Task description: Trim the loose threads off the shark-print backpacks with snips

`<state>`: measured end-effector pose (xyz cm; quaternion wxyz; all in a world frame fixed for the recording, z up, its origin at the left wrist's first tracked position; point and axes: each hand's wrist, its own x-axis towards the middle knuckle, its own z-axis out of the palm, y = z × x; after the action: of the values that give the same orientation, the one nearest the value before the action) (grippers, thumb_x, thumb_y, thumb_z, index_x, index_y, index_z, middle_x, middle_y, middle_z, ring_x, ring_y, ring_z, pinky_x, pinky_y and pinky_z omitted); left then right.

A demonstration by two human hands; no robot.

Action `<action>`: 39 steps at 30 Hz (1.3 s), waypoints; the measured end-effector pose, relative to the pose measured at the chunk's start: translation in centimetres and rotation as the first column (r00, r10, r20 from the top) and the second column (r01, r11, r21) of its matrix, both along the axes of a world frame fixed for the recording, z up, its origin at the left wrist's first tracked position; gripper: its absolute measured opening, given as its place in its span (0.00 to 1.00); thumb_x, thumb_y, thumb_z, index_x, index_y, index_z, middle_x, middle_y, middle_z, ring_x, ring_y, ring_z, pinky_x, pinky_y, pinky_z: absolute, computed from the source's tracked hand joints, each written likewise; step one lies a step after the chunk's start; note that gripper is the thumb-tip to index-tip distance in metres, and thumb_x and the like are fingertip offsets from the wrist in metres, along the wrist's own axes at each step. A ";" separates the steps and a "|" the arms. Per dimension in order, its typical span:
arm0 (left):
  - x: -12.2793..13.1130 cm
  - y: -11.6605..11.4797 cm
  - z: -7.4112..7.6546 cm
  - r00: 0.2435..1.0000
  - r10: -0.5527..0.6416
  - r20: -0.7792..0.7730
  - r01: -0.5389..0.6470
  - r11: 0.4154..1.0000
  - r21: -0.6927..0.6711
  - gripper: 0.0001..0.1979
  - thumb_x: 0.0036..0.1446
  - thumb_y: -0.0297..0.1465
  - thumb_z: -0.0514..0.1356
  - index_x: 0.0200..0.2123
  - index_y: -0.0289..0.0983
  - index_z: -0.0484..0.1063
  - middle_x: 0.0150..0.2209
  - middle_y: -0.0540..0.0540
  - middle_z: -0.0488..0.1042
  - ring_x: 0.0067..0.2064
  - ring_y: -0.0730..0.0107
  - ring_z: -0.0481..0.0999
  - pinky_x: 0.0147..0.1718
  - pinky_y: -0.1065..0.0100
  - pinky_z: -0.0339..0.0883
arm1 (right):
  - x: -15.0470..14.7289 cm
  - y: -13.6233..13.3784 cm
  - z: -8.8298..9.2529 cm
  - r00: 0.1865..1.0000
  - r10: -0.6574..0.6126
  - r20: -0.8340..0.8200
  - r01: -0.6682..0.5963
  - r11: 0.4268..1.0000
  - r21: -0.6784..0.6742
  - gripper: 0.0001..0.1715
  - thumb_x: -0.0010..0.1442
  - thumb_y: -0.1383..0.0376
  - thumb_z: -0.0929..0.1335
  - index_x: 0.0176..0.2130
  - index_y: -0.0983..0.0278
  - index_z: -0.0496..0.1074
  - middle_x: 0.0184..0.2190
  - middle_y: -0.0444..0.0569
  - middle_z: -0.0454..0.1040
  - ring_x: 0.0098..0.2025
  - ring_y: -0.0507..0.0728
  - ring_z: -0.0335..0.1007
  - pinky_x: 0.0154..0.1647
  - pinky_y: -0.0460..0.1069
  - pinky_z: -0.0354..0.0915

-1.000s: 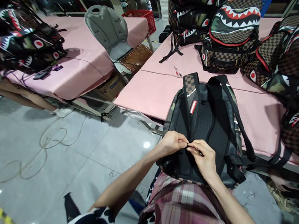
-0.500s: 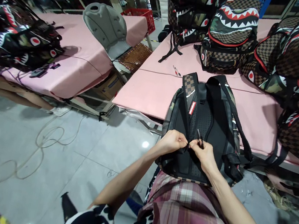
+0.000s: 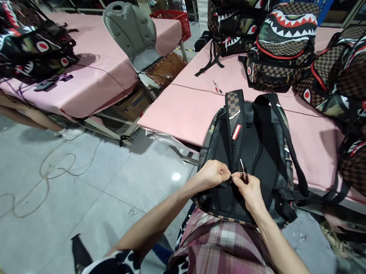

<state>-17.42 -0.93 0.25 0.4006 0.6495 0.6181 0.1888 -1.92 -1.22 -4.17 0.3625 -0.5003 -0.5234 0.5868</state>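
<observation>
A black backpack [image 3: 255, 144] with a checkered strap and a small red label lies back-panel up, half on the pink table [image 3: 188, 105] and half against my lap. My left hand [image 3: 211, 174] is pinched shut on something tiny at the pack's lower back panel. My right hand [image 3: 249, 189] meets it fingertip to fingertip and is closed round a thin metal tool [image 3: 243, 168], perhaps small snips, whose tip points up and away. What the fingers pinch between them is too small to make out.
Several shark-mouth backpacks [image 3: 285, 42] are stacked at the back and right of the table. Pens [image 3: 217, 87] lie on the pink cover. A grey chair [image 3: 132, 37], a second pink table [image 3: 89, 65] with more bags, a red basket [image 3: 176, 18] and loose cable [image 3: 54, 171] on the floor lie left.
My right hand has turned so the thin tool now sticks up from it; before, it lay flat in the fingers. Both hands stay pinched together at the same spot.
</observation>
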 end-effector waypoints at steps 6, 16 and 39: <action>-0.1 0.1 -0.3 1.000 0.008 0.022 -0.008 1.000 0.012 0.12 0.45 0.29 0.53 0.27 0.32 0.77 0.20 0.51 0.70 0.23 0.75 0.65 0.21 0.75 0.53 | 0.5 0.6 0.2 0.979 -0.041 -0.199 -0.002 0.978 -0.209 0.19 0.43 0.53 0.71 0.24 0.67 0.69 0.14 0.38 0.55 0.15 0.44 0.40 0.15 0.44 0.37; 0.0 -0.6 -0.7 0.999 0.040 0.010 -0.040 0.996 0.075 0.12 0.49 0.31 0.54 0.30 0.34 0.77 0.24 0.49 0.74 0.26 0.73 0.69 0.24 0.75 0.56 | 0.1 -0.3 0.5 0.985 -0.051 0.164 0.020 0.982 0.187 0.13 0.49 0.57 0.68 0.26 0.66 0.72 0.23 0.46 0.70 0.26 0.52 0.62 0.27 0.46 0.55; -0.2 -3.0 -1.4 0.751 0.242 0.614 -0.316 0.949 0.012 0.08 0.51 0.32 0.56 0.34 0.35 0.64 0.25 0.54 0.62 0.27 0.79 0.61 0.28 0.75 0.54 | 0.0 -1.6 2.2 0.997 -0.010 0.078 -0.026 0.897 0.441 0.10 0.53 0.61 0.68 0.36 0.61 0.76 0.32 0.47 0.72 0.30 0.52 0.66 0.31 0.47 0.61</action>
<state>-17.62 -3.92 -1.20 0.5061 0.4770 0.5354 0.4793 -1.95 -2.80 -2.01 0.4432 -0.4255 -0.6588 0.4343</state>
